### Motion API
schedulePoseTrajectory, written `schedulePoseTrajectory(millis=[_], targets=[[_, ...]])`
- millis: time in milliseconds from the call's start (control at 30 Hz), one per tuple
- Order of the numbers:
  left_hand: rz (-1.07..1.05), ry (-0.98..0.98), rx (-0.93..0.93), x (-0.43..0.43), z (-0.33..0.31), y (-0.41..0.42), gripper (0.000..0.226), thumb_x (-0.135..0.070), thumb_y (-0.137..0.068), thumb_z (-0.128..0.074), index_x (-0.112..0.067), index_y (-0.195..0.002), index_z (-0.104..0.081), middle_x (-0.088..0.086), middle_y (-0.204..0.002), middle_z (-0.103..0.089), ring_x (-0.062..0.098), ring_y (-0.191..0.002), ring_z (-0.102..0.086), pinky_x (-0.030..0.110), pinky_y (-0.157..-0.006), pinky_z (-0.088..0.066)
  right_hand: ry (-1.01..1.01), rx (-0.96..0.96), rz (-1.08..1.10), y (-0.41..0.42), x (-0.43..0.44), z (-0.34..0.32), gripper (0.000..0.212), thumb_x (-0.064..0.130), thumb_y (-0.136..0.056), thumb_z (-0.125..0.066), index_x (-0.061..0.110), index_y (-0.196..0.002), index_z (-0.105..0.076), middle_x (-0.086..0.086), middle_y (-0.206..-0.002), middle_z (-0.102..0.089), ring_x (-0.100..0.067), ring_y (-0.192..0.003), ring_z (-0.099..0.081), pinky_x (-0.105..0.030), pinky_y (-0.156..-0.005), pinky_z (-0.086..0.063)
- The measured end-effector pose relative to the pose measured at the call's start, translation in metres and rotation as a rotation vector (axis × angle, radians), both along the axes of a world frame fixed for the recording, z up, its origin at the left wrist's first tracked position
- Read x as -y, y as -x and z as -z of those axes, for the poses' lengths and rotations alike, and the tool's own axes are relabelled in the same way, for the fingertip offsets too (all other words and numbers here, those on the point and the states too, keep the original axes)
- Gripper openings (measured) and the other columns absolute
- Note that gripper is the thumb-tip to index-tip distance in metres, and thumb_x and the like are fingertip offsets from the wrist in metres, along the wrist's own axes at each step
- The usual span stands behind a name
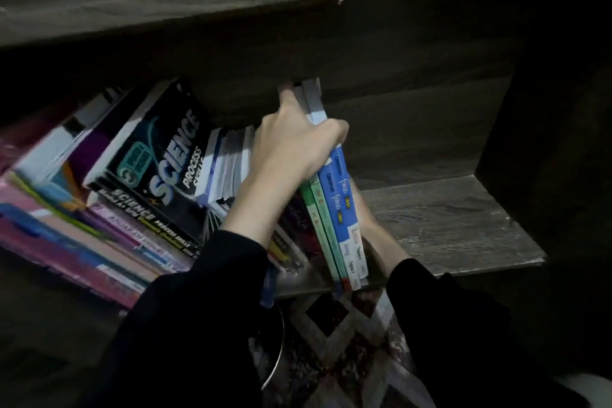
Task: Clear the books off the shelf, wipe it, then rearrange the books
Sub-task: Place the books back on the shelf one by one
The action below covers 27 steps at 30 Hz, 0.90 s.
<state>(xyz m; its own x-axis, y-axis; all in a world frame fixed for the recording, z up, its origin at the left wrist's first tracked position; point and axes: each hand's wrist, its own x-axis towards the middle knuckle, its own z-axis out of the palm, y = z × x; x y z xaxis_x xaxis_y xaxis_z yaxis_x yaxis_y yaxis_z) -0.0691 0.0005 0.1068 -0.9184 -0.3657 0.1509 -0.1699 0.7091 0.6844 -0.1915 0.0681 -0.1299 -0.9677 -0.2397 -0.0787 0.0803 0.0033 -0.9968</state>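
- Left grip (294, 146) curls over the top of the upright blue and green books (336, 205), which stand at the middle of the shelf (447, 219).
- Right grip (362, 205) sits right of them, mostly hidden; I cannot tell its state.

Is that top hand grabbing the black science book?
No, the left hand grips the upright blue and green books, to the right of the black science book.
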Motion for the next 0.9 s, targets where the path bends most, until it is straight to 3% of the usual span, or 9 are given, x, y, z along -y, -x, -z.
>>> schedulePoseTrajectory(millis=[67,133,200,300,467,600,700,767,900], targets=[[0.015,0.052,0.002,0.001,0.002,-0.002,0.081,-0.041,-0.077,-0.063,-0.023,-0.146,-0.025,-0.004,-0.085,-0.047,0.021,-0.089,-0.048,0.029,-0.071,-0.034,0.016,-0.010,0.014,0.007,-0.005,0.010,0.021,0.053,-0.098,-0.042,0.038,-0.112,-0.050,0.012,-0.110,-0.054,-0.013,-0.105,-0.049,-0.045,-0.107,-0.033],[0.020,0.137,0.052,0.003,0.003,-0.003,0.079,-0.047,-0.081,-0.060,-0.022,-0.147,-0.024,0.005,-0.110,-0.056,0.027,-0.104,-0.051,0.029,-0.076,-0.032,0.013,-0.014,0.014,-0.001,-0.009,0.005,0.019,0.049,-0.100,-0.042,0.036,-0.107,-0.053,0.014,-0.100,-0.057,-0.008,-0.093,-0.053,-0.044,-0.098,-0.038],[0.029,0.216,0.138,0.008,0.005,-0.001,0.079,-0.054,-0.083,-0.055,-0.023,-0.148,-0.023,0.012,-0.140,-0.045,0.033,-0.126,-0.044,0.034,-0.085,-0.035,0.011,-0.019,0.019,-0.023,-0.013,-0.007,0.038,0.055,-0.097,-0.039,0.032,-0.122,-0.058,0.011,-0.116,-0.062,-0.012,-0.106,-0.057,-0.044,-0.102,-0.040],[0.045,0.151,0.175,0.017,0.005,-0.001,0.082,-0.055,-0.085,-0.054,-0.027,-0.152,-0.016,0.013,-0.156,-0.022,0.034,-0.140,-0.026,0.040,-0.105,-0.031,0.069,0.036,0.085,-0.069,-0.018,-0.022,0.051,0.058,-0.096,-0.039,0.034,-0.139,-0.048,0.009,-0.140,-0.052,-0.011,-0.128,-0.049,-0.042,-0.110,-0.036],[0.063,-0.261,-0.420,0.005,0.038,-0.044,0.080,-0.051,-0.086,-0.063,-0.036,-0.151,-0.019,-0.005,-0.155,-0.030,0.010,-0.141,-0.027,0.028,-0.109,-0.024,0.150,0.057,0.172,-0.103,-0.017,0.001,0.074,0.086,-0.075,-0.043,0.043,-0.134,-0.052,0.012,-0.140,-0.052,-0.012,-0.132,-0.046,-0.047,-0.114,-0.031],[0.033,-0.381,-0.491,-0.019,0.096,-0.067,0.120,-0.044,-0.067,-0.082,-0.050,-0.143,0.010,-0.019,-0.157,-0.006,-0.013,-0.138,-0.005,0.001,-0.105,-0.005,0.191,0.079,0.190,-0.100,-0.012,0.011,0.080,0.088,-0.071,-0.045,0.039,-0.133,-0.055,0.009,-0.138,-0.055,-0.011,-0.130,-0.048,-0.046,-0.114,-0.031],[-0.024,-0.255,-0.416,-0.014,0.116,-0.053,0.119,-0.066,-0.060,-0.070,-0.041,-0.146,0.009,0.007,-0.156,-0.026,0.015,-0.142,-0.026,0.022,-0.112,-0.022,0.198,0.092,0.205,-0.099,-0.006,0.005,0.086,0.093,-0.068,-0.040,0.039,-0.133,-0.054,0.008,-0.139,-0.054,-0.014,-0.130,-0.048,-0.048,-0.113,-0.033],[-0.078,-0.044,-0.445,-0.006,0.124,-0.044,0.116,-0.076,-0.055,-0.061,-0.036,-0.144,0.002,0.021,-0.150,-0.032,0.019,-0.136,-0.024,0.037,-0.111,-0.020,0.185,0.101,0.196,-0.098,-0.002,0.006,0.078,0.090,-0.073,-0.036,0.043,-0.132,-0.053,0.010,-0.138,-0.055,-0.016,-0.128,-0.049,-0.053,-0.111,-0.033],[-0.073,0.019,-0.444,0.005,0.130,-0.039,0.128,-0.071,-0.055,-0.067,-0.011,-0.150,-0.006,0.025,-0.143,-0.031,0.025,-0.135,-0.028,0.037,-0.109,-0.018,0.152,0.082,0.188,-0.094,-0.003,0.009,0.068,0.088,-0.077,-0.034,0.052,-0.132,-0.048,0.009,-0.141,-0.051,-0.018,-0.130,-0.047,-0.053,-0.111,-0.033]])
